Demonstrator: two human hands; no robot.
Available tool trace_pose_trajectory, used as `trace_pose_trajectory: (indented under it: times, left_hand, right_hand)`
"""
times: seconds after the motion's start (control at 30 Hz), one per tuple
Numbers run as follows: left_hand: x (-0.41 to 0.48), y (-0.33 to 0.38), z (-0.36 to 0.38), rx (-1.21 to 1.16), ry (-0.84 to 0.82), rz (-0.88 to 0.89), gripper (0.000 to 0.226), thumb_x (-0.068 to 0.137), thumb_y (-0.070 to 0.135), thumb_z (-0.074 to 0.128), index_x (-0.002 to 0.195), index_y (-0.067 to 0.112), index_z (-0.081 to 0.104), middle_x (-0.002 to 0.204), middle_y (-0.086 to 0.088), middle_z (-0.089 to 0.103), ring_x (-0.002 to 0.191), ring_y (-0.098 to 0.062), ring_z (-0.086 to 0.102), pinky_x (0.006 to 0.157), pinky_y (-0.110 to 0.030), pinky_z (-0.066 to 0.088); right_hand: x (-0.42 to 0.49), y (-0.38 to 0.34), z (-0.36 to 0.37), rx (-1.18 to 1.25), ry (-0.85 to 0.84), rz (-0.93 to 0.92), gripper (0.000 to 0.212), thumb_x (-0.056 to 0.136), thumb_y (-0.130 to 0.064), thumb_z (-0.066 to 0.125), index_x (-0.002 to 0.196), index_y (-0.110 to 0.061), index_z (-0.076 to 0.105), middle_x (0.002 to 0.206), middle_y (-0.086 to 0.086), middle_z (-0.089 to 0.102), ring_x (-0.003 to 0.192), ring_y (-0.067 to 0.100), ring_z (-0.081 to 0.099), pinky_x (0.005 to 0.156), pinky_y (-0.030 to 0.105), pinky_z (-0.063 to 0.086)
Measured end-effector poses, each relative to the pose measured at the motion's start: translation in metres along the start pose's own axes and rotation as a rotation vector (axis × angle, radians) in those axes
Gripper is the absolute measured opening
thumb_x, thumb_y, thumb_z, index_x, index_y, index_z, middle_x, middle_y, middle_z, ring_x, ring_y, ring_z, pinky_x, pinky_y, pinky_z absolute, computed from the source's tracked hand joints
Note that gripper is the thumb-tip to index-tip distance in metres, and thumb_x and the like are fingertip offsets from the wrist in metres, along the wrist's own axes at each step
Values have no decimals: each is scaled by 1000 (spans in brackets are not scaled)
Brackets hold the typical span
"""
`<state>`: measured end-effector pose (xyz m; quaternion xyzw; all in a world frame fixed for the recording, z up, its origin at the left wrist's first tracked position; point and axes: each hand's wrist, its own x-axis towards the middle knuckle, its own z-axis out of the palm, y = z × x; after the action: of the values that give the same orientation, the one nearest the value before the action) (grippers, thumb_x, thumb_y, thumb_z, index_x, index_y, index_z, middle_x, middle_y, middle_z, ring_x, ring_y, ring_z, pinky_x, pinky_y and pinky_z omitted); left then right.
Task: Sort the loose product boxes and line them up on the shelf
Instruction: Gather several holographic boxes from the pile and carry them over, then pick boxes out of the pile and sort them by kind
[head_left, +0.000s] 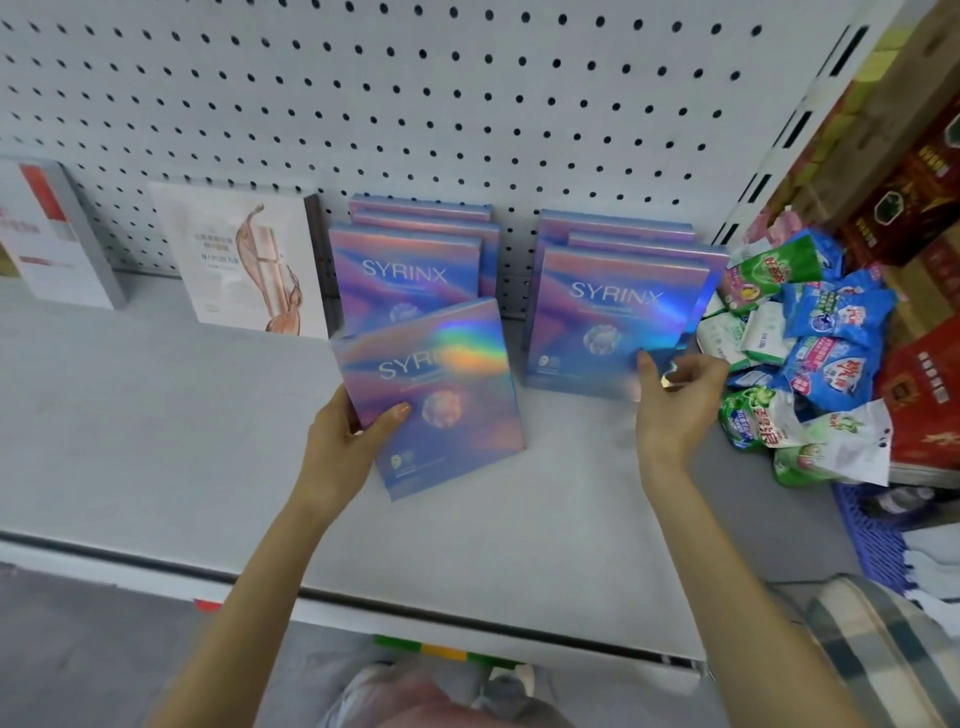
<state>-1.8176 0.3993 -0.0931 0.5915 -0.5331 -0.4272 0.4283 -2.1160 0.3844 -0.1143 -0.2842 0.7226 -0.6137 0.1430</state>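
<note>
My left hand (345, 439) grips a holographic purple-blue SYRINX box (441, 410) by its left edge, thumb on the front face, tilted above the white shelf (156, 415). Behind it a row of like SYRINX boxes (410, 270) stands upright against the pegboard. A second row of SYRINX boxes (613, 317) stands to the right. My right hand (675, 400) is at the lower right corner of that row's front box, fingers loosely curled; whether it pinches the box is blurred.
A white box with a brown swirl (249, 265) and a white-and-red box (52, 239) stand at the left. A heap of green and blue packets (810, 364) lies right of the shelf, with red cartons (924, 395) and a purple crate (867, 540) beyond.
</note>
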Motion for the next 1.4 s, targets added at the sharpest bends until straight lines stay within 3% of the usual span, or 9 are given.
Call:
trace_pose_trajectory:
  times: [0.13,0.33,0.47,0.63,0.77,0.9,1.17,1.3,1.4]
  left_hand:
    - [3,2,0,2,-31,25,55,69,45,71,115,19,59,106,4,71,94,-15,68,84,-40,56]
    - [18,5,-14,133,-49,72,37,69,42,69,102,30,58,94,17,68,82,-9,64,70,-20,52]
    - [45,4,-43,215,7,122,36,79,25,75,106,24,52,96,13,63,80,0,61,63,-7,46]
    - [85,8,-54,178,47,203,37,81,13,73,107,20,48,92,19,56,74,10,57,60,-2,42]
    - [108,2,-49,131,3,248,36,78,16,76,103,21,50,94,11,59,78,5,58,63,-8,48]
    - [120,-3,-47,62,-45,259,37,76,17,78,103,17,52,91,13,59,76,9,57,62,-10,47]
    - [129,-9,-54,89,-155,147,38,77,25,78,100,16,50,82,16,56,67,7,55,58,-6,39]
    - [110,-16,-77,106,-207,120,49,83,26,71,122,13,44,111,-2,58,94,-18,60,77,-21,48]
    - [68,-20,-121,92,-170,88,48,84,24,69,124,17,45,106,0,57,91,-15,60,70,-8,43]
  right_hand:
    - [-50,-12,11,154,-210,-49,28,87,-16,68,89,-31,45,88,-5,55,68,9,51,67,23,44]
    - [-96,-32,53,196,-671,-77,22,80,-24,72,95,-21,57,85,-14,65,76,-7,58,72,11,44]
    - [-114,-39,81,-24,-614,-193,34,77,-27,79,103,-20,57,95,-7,61,79,-1,54,70,7,40]
    - [-133,-53,117,-142,-399,-203,41,74,-28,80,107,-19,57,101,-1,56,90,22,60,74,34,50]
    - [-129,-64,130,-64,-188,-128,39,73,-18,81,94,-23,49,87,-2,58,70,9,55,64,4,36]
    - [-130,-62,141,-82,-100,-100,32,78,-13,77,95,-18,49,88,3,59,69,10,54,63,3,36]
    - [-149,-50,136,-252,-197,189,26,85,-25,71,92,-12,49,93,11,60,82,22,53,63,18,30]
    - [-173,-55,116,-328,-236,155,33,88,-25,67,114,-10,52,109,5,55,95,19,55,80,23,41]
    - [-207,-67,99,-320,-321,78,32,92,-21,62,121,-17,51,112,4,57,86,11,56,81,20,46]
